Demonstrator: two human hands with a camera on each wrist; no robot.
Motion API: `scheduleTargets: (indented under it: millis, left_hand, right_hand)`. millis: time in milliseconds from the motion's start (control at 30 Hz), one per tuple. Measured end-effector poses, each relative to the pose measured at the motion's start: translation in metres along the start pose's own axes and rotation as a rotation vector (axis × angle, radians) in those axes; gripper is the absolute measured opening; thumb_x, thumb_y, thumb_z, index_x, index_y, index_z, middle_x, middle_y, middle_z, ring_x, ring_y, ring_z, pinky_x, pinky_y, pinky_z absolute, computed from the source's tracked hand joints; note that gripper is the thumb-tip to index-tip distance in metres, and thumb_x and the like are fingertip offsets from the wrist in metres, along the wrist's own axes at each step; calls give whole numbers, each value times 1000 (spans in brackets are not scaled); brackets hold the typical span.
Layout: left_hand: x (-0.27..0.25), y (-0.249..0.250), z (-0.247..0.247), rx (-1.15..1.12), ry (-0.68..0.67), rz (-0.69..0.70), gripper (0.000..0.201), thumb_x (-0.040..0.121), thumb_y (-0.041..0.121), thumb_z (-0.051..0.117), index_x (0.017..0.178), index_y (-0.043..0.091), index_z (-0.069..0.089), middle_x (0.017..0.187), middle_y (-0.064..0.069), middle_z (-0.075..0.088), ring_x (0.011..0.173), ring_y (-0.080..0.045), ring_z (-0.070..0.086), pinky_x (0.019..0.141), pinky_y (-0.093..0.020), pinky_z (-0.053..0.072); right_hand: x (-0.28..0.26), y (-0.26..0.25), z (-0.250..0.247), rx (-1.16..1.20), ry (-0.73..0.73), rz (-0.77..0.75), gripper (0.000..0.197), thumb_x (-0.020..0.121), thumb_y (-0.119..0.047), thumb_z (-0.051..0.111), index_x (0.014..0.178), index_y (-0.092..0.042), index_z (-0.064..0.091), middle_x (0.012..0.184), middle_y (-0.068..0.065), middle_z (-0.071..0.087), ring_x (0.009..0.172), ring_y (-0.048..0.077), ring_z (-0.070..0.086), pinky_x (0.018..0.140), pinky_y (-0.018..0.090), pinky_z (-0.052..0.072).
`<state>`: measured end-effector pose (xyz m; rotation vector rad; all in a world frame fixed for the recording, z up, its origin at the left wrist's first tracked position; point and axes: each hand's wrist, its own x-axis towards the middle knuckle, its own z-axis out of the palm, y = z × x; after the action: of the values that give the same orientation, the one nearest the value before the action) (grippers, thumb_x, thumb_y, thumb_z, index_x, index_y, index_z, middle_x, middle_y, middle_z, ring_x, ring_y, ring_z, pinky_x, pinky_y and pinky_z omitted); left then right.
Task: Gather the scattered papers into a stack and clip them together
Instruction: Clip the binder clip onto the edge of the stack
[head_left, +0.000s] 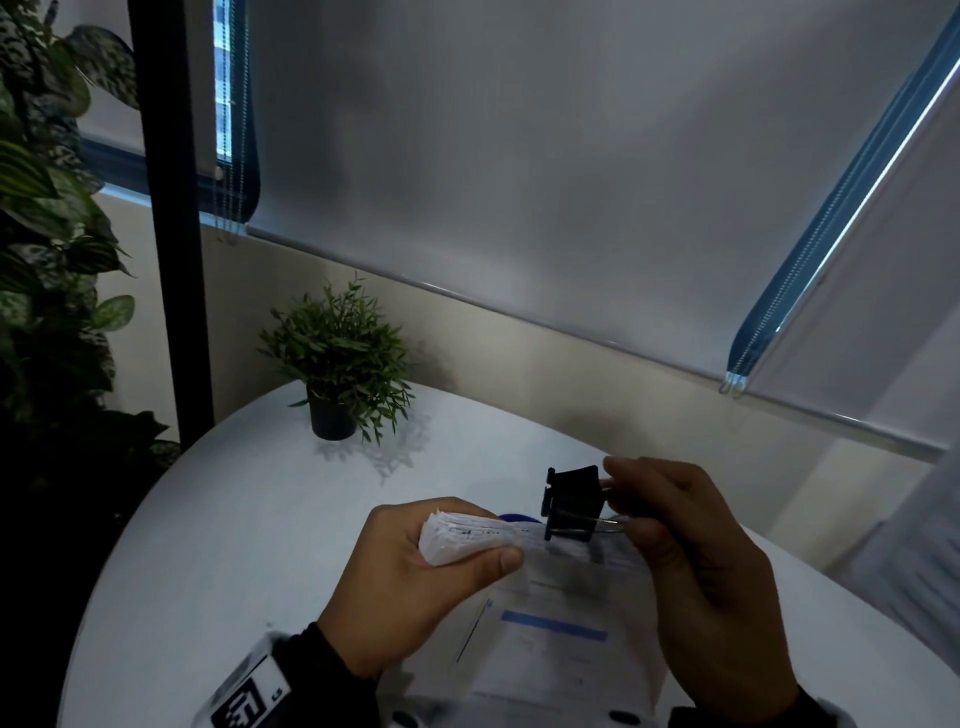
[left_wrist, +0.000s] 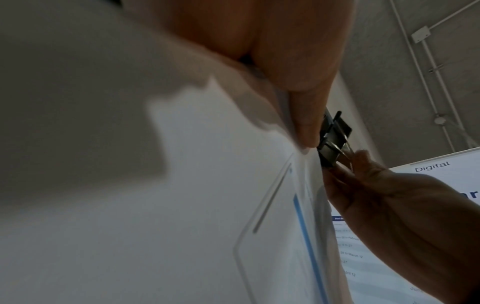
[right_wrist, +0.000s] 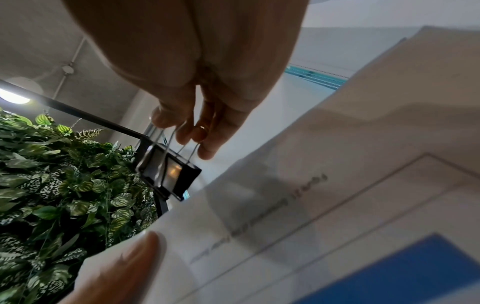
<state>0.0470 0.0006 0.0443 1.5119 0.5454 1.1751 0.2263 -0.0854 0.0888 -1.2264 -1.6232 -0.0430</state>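
Observation:
My left hand (head_left: 415, 566) grips the far top corner of a thick stack of white printed papers (head_left: 561, 639), held up over the table with the corner bent over my fingers. My right hand (head_left: 691, 566) pinches the two wire handles of a large black binder clip (head_left: 571, 504), squeezing them together so the clip's mouth stands open at the stack's top edge, just right of my left thumb. The left wrist view shows the clip (left_wrist: 333, 139) beside my thumb and the papers (left_wrist: 233, 205). In the right wrist view the clip (right_wrist: 168, 172) hangs from my fingers against the paper edge (right_wrist: 285, 226).
A small potted plant (head_left: 337, 364) stands at the back of the round white table (head_left: 234, 519). A black post (head_left: 171, 208) and a wall of leafy plants (head_left: 47, 234) rise at the left. Drawn window blinds (head_left: 519, 156) hang behind.

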Motion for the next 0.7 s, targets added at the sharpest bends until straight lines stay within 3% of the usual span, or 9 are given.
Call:
scheduleTargets:
  millis: [133,267,400,567,700]
  left_hand:
    - [-1,-2,-1,-7,-1,14,12,64,19,78,76,17,77,77,5,76,72,-11,72,62,-14,52]
    - [-1,-4,-1,6,1,31,15,64,21,79,78,14,78,78,5,76,73,-12,72,64,-16,53]
    - [-1,-7,-2,23,-8,40,19,64,24,79,81,13,78,80,4,76,75,-12,72,66,-17,54]
    - [-1,-8,-3,12,-2,57,19,65,30,86,79,23,78,78,5,76,71,-10,71,63,-16,53]
    - [-2,-12,-3,0,-21,73,30,62,42,77,88,25,76,82,4,76,75,-15,72,67,-21,55]
  right_hand:
    - [-1,3,5,-47,47,-68,30,89,-26,49,105,-45,65,100,-18,55,99,-1,57,86,7,42]
    - [-2,2,4,-46,54,-114,21,94,-42,46,95,-43,66,95,-14,54,94,0,58,84,9,42]
    - [-3,-1,1,-82,46,-181,15,86,-23,55,94,-28,67,89,-14,52,86,3,59,78,13,45]
    - [1,-5,-7,-141,-79,-235,27,80,-10,51,90,-29,67,85,-15,52,83,3,60,73,15,47]
    - [7,-11,-16,-197,-174,-257,30,78,-9,48,89,-31,66,85,-16,51,82,1,59,68,17,48]
